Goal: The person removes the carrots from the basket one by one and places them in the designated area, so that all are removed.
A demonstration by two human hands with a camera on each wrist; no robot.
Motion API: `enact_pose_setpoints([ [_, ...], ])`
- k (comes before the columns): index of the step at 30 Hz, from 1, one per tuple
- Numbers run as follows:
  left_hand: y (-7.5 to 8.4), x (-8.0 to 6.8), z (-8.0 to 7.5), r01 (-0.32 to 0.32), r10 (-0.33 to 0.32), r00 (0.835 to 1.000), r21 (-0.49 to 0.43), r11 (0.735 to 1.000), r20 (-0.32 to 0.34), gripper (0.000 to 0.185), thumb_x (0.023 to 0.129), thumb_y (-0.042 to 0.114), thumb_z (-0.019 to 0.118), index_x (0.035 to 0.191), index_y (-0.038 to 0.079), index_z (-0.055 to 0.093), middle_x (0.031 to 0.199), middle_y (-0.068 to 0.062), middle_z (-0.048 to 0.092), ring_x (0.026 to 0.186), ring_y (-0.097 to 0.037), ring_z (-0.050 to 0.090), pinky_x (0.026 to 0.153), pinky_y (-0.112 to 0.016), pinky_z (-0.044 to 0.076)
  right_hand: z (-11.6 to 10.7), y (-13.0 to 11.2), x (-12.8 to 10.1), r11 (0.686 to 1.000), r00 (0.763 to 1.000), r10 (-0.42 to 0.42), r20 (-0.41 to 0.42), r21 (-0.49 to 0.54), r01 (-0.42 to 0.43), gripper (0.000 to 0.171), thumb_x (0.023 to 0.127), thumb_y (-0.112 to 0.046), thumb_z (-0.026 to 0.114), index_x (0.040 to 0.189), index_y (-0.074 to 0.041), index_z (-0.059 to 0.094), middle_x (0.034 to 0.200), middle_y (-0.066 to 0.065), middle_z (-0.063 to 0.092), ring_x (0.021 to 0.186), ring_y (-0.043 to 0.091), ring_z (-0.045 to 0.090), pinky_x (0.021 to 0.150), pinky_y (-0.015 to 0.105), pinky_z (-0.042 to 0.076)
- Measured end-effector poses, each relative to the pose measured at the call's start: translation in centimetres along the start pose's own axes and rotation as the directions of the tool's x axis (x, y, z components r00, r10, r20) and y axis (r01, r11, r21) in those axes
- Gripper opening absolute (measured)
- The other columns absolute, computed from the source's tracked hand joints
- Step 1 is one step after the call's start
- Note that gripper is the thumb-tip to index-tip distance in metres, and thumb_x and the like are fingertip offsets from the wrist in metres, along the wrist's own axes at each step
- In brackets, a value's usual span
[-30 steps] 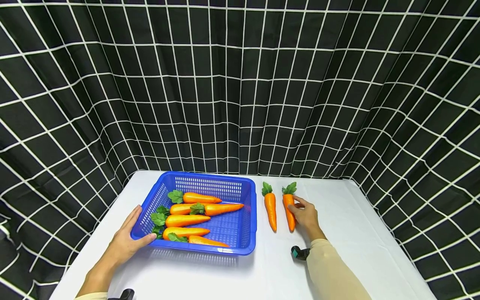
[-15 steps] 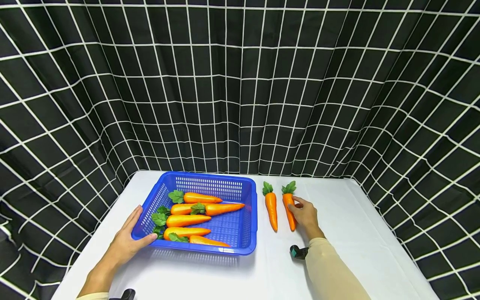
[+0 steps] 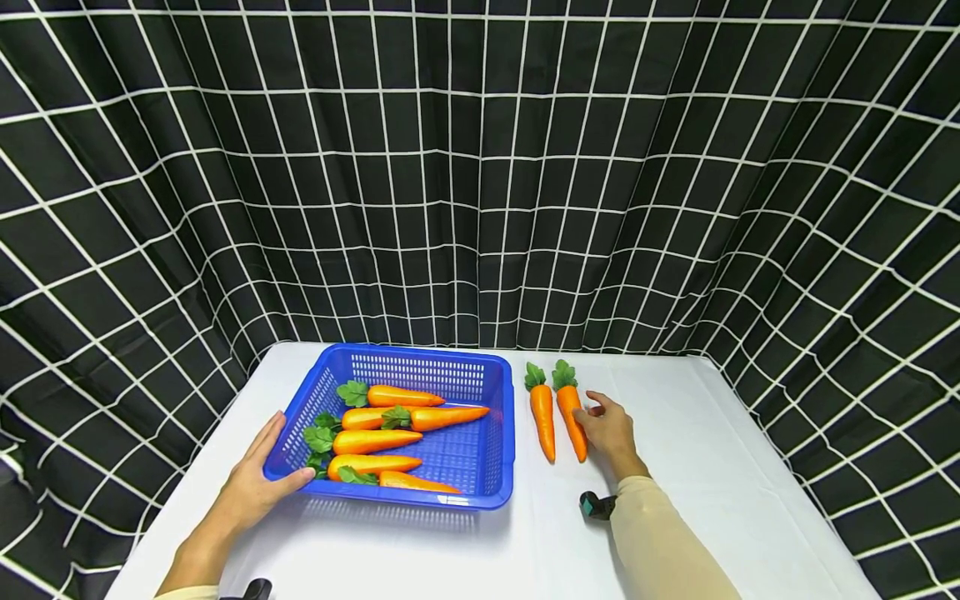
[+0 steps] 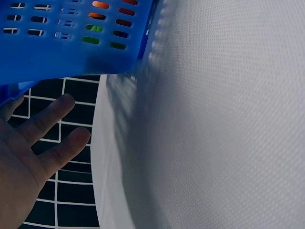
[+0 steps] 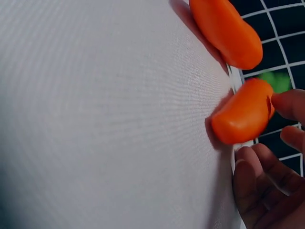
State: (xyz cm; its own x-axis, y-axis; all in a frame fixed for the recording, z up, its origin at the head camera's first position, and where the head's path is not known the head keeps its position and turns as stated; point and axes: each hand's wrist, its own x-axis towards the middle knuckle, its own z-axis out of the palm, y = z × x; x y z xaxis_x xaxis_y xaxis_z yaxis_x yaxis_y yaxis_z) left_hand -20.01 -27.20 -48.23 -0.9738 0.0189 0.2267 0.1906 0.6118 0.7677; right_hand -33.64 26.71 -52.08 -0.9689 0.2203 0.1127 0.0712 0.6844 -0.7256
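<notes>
Right of the blue plastic basket (image 3: 497, 450), the right hand (image 3: 611, 429), fingers loosely parted, touches a leafy-topped orange carrot (image 3: 568, 407), seemingly aligning it; drawing clear seems next. The left hand (image 3: 257, 477) spreads beside the basket.

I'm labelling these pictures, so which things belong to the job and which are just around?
Likely the job:
green-topped tapered orange carrots
blue perforated plastic basket
left hand
right hand

Just around:
black white-gridded fabric curtain
white table covering
</notes>
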Motion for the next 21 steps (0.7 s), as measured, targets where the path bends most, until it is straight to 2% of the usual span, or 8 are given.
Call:
enact_pose_setpoints([
  [4, -0.07, -0.03, 0.05, -0.004, 0.004, 1.000, -0.002, 1.000, 0.001, 0.098, 0.080, 0.028, 0.079, 0.153, 0.001, 0.019, 0.158, -0.019, 0.013, 0.140, -0.048, 0.012, 0.103, -0.070, 0.013, 0.08, -0.10, -0.14, 1.000, 1.000, -0.001, 0.009, -0.008, 0.001, 0.051, 0.085, -0.028, 0.071, 0.130, -0.007, 0.059, 0.096, 0.013, 0.067, 0.085, 0.030, 0.059, 0.074, 0.039, 0.047],
  [13, -0.13, -0.05, 0.10, -0.012, 0.012, 1.000, -0.005, 1.000, -0.005, 0.098, 0.079, 0.027, 0.079, 0.152, 0.000, 0.020, 0.157, -0.020, 0.014, 0.139, -0.048, 0.012, 0.103, -0.070, 0.014, 0.08, -0.58, -0.36, 0.998, 0.999, -0.024, 0.033, -0.052, 0.026, 0.052, 0.083, -0.022, 0.071, 0.130, -0.005, 0.058, 0.094, 0.014, 0.068, 0.091, 0.035, 0.061, 0.083, 0.048, 0.047],
  [21, -0.13, -0.06, 0.10, -0.008, 0.007, 1.000, -0.008, 1.000, -0.001, 0.098, 0.079, 0.026, 0.079, 0.153, 0.001, 0.019, 0.158, -0.019, 0.013, 0.140, -0.048, 0.012, 0.103, -0.070, 0.013, -0.01, -0.32, -0.37, 0.998, 0.999, 0.033, -0.013, -0.057, -0.034, 0.049, 0.085, -0.023, 0.069, 0.129, -0.005, 0.059, 0.096, 0.015, 0.068, 0.093, 0.036, 0.059, 0.083, 0.048, 0.047],
])
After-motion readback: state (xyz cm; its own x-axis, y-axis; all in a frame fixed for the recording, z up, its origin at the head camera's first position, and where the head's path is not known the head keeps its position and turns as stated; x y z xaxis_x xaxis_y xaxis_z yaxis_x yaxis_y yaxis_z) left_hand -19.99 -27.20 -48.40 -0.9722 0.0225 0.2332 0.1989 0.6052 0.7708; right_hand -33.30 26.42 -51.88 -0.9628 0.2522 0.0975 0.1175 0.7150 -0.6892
